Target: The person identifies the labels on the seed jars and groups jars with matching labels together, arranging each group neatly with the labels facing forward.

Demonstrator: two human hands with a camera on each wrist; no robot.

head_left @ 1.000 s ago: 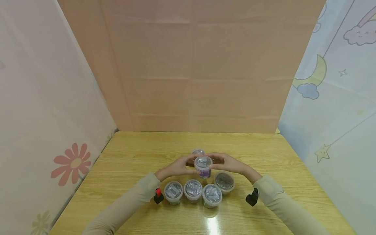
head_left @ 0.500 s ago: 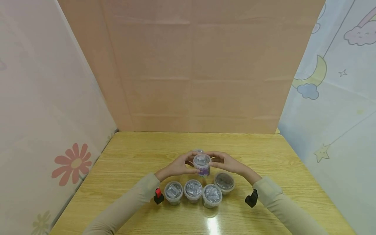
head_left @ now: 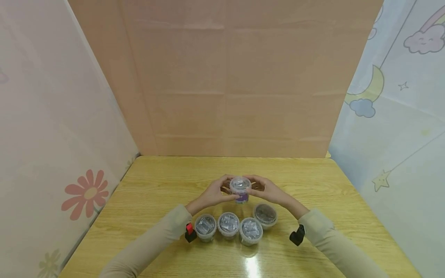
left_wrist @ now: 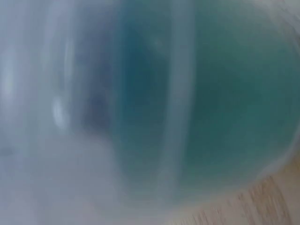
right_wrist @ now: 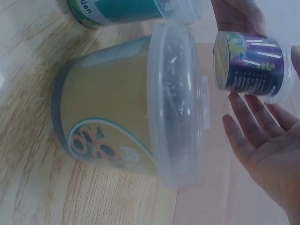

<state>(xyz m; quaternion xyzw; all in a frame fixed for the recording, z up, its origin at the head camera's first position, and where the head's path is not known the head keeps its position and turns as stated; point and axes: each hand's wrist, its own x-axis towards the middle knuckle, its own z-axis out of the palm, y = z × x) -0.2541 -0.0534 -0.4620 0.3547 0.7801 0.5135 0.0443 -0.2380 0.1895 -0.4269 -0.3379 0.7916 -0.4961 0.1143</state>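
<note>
Between both hands is a small clear plastic tub (head_left: 240, 185) with a purple label, raised off the table and nearly upright. My left hand (head_left: 216, 194) grips its left side, with the thumb toward me. On the other side my right hand (head_left: 269, 191) holds it, fingers behind and thumb near the lid rim. The right wrist view shows the purple tub (right_wrist: 255, 65) between the left hand (right_wrist: 239, 16) and the right hand (right_wrist: 269, 145). A blurred tub with a teal label (left_wrist: 234, 93) fills the left wrist view.
In front of the hands, three lidded tubs stand in a row: left (head_left: 205, 227), middle (head_left: 228, 224) and right (head_left: 251, 230). A wider tub with a brownish lid (head_left: 265, 214) stands behind the right one. Paper and fabric walls (head_left: 226, 96) edge the wooden table (head_left: 167, 170).
Both hands have moved the purple-labelled tub slightly up and away from me. It now covers the tub that showed behind it earlier. The front tubs have not moved.
</note>
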